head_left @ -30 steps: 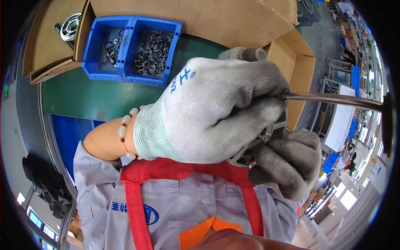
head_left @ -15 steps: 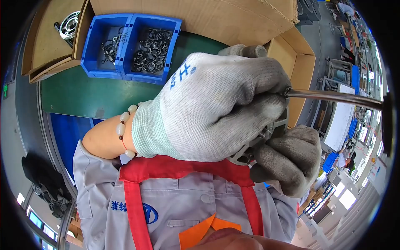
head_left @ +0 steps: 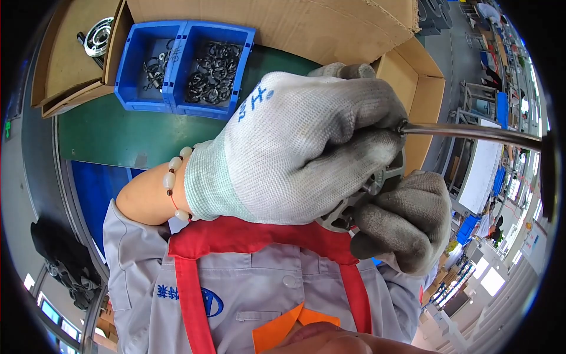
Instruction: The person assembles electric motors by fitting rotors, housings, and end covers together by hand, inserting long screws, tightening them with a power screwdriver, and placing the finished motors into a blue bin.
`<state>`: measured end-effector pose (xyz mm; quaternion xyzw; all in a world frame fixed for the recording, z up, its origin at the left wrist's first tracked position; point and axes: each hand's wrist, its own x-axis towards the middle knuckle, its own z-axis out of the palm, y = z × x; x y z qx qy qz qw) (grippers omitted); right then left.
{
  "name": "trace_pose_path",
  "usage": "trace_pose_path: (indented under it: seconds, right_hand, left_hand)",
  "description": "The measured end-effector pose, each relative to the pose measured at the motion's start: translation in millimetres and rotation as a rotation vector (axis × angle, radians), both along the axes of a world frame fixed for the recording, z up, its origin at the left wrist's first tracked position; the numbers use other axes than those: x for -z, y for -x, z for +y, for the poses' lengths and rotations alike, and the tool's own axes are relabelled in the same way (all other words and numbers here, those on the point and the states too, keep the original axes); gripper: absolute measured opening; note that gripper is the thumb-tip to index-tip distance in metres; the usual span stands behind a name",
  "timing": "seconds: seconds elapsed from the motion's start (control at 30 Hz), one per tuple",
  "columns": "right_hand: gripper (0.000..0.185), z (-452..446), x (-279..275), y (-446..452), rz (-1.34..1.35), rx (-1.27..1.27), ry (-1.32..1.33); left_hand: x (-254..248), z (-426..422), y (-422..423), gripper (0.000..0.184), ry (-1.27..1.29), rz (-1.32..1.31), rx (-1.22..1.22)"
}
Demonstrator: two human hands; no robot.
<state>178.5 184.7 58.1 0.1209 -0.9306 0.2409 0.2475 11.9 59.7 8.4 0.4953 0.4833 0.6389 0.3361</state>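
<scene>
My left hand, in a white knit glove with grey fingers, is closed. Its thumb and finger meet around the near end of a thin metal rod, which runs right to a dark piece at the picture's edge. Under that hand a silver metal part with openings shows in places; most of it is hidden. My right hand, in a dark grey glove, is curled against this part and grips its right side. Grey rounded shapes show behind the left hand; I cannot tell what they are.
Two blue bins with small dark metal pieces stand on the green table. At the upper left, an open cardboard box holds a round silver part. Another cardboard box stands behind my hands. Workstations fill the right background.
Both hands and the metal part have shifted slightly left. My right hand sits a little higher. The near end of the rod has moved slightly left with my left fingers.
</scene>
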Motion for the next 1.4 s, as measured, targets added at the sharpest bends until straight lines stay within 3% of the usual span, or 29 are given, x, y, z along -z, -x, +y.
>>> trace_pose_path:
  seconds: [0.17, 0.33, 1.4]
  right_hand:
    - [0.042, 0.5, 2.3, -0.6, -0.001, -0.021, 0.01]
    - [0.041, 3.3, 2.8, 2.5, 0.012, -0.065, -0.008]
    - [0.042, 5.2, 2.6, 0.5, -0.014, -0.069, 0.02]
  left_hand:
    - [-4.2, -2.5, -2.7, 0.021, 0.052, -0.104, 0.0]
    - [4.2, 3.0, 0.2, 0.021, -0.058, 0.033, -0.003]
    - [0.7, 2.3, 0.5, 0.019, -0.023, 0.02, -0.012]
